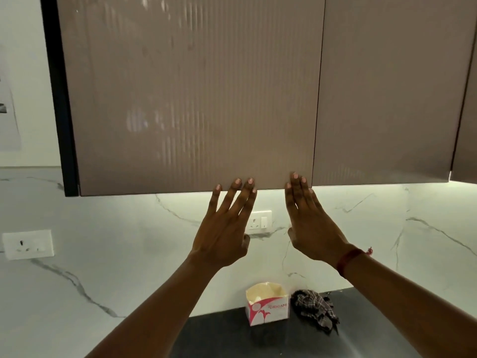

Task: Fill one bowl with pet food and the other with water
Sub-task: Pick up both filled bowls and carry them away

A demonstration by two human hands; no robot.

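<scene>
Both hands, left hand (223, 228) & right hand (308, 223), flat-fingered, holding nothing, at cabinet door (191, 99) bottom edge mid-frame; fingertips could slip off w/o grip.

Taupe ribbed wall cabinets (193, 99), doors closed. White marble backsplash (103, 241) lit from above, two wall sockets (28, 244). Dark countertop (219, 332) below.

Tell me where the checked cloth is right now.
In the head view, the checked cloth lies crumpled on the dark counter, lower right of centre, just right of the open white-and-pink box.
</scene>
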